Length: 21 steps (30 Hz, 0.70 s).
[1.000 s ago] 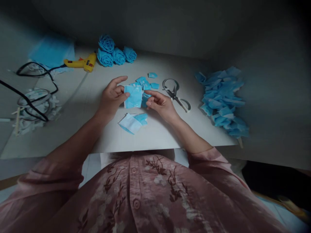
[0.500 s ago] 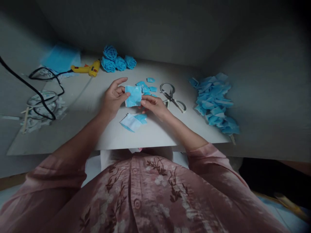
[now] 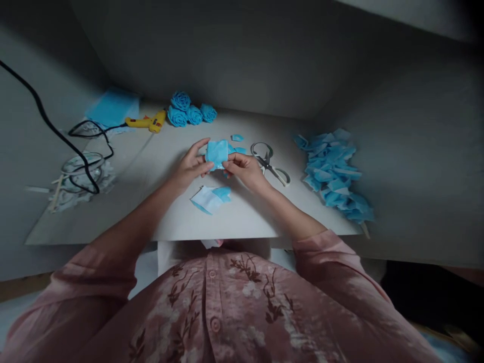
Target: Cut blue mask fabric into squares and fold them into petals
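Shirt front (image 3: 214, 297) nearest, below the desk's (image 3: 249, 219) front edge. Just in from mid front edge: white-and-blue cut pieces (image 3: 209, 199), overlapping, lying flat.

Beyond them, over mid desk: blue square (image 3: 217, 153), gripped by both hands. Left hand (image 3: 192, 165) pinches its left side, thumb in front, index finger up at the top corner. Right hand (image 3: 245, 169) pinches the lower right, thumb and fingers closed on it.

Scissors (image 3: 267, 165) just right of the right hand, blades partly hidden. Blue scrap pile (image 3: 333, 169) along the right edge. Left edge: ring (image 3: 82, 173) on white scraps (image 3: 108, 179), black cord (image 3: 49, 122) across it.

Small blue piece (image 3: 237, 137) behind the hands. Toward back left: yellow glue gun (image 3: 149, 122), four blue roses (image 3: 177, 116) to its right. Blue sheet (image 3: 113, 108) at back-left corner.
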### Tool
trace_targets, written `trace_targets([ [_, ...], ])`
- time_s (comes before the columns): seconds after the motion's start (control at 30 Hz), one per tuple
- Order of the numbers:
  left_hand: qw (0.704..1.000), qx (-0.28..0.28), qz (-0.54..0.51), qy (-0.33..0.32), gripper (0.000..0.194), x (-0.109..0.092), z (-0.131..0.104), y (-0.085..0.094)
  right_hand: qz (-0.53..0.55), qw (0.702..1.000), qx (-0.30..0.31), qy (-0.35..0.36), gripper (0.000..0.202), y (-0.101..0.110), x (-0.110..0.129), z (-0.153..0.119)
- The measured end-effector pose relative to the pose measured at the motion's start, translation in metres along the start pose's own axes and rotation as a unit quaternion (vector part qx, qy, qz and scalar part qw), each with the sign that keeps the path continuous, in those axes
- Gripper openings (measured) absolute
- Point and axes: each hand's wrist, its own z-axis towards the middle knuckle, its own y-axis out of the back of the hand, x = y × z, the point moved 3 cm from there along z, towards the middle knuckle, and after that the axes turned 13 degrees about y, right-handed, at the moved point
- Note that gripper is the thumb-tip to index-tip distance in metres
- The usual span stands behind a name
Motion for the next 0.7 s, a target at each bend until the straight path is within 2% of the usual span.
trace_targets([
  [0.2, 1.0, -0.007, 0.008, -0.004, 0.083, -0.002, -0.002, -0.003, 0.016, 1.0, -0.009, -0.014, 0.058, 0.004, -0.01, -0.003],
  [0.33, 0.999, -0.003, 0.031, -0.035, 0.081, -0.004, -0.003, -0.002, 0.022, 1.0, -0.011, -0.008, 0.052, 0.008, -0.014, -0.009],
  [0.5, 0.998, -0.006, 0.039, -0.055, 0.08, -0.003, -0.003, 0.0, 0.054, 0.997, -0.032, -0.042, 0.053, 0.009, -0.017, -0.012],
  [0.6, 0.997, -0.026, 0.051, -0.056, 0.081, 0.0, -0.001, 0.005, 0.063, 0.996, -0.035, -0.047, 0.053, 0.008, -0.017, -0.012],
  [0.7, 0.993, -0.077, 0.053, -0.07, 0.073, 0.0, 0.002, 0.011, 0.078, 0.995, -0.052, -0.044, 0.051, 0.008, -0.015, -0.012],
])
